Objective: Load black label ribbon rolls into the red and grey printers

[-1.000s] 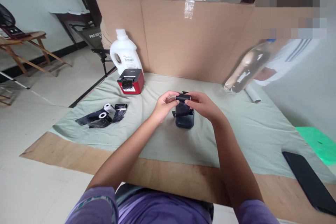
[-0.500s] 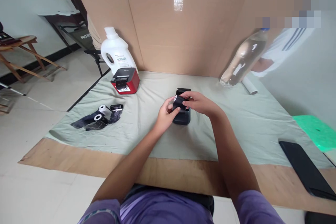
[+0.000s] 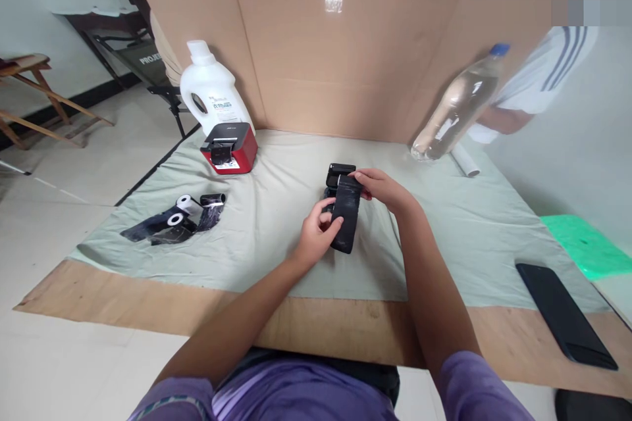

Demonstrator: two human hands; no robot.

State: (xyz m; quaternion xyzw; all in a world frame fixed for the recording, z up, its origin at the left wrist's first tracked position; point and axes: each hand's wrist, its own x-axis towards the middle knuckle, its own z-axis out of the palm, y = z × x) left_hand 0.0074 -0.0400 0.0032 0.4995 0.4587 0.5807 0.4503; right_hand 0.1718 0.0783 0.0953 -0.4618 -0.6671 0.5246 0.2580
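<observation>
Over the middle of the cloth, my right hand [image 3: 382, 189] grips one end of a black paper roll [image 3: 347, 214]. A black strip hangs from the roll towards me. My left hand [image 3: 316, 231] pinches the strip's left edge between thumb and fingers. Behind and partly under the roll stands a small black device [image 3: 340, 170], seemingly a portable printer, with its lid raised. The paper and my fingers hide most of its body.
At left are several loose paper rolls [image 3: 174, 219], a red and black printer [image 3: 243, 154] and a white jug [image 3: 216, 95]. A clear bottle [image 3: 454, 108] leans on the cardboard [image 3: 345, 59] beside a white tube [image 3: 465, 161]. A phone [image 3: 565, 316] lies front right. A co-worker's sleeve [image 3: 567, 69] shows behind.
The black strip now hangs unrolled across the device, where the roll was held compactly before. My right hand has moved slightly right with the roll, and my left hand sits lower. The view shifted slightly.
</observation>
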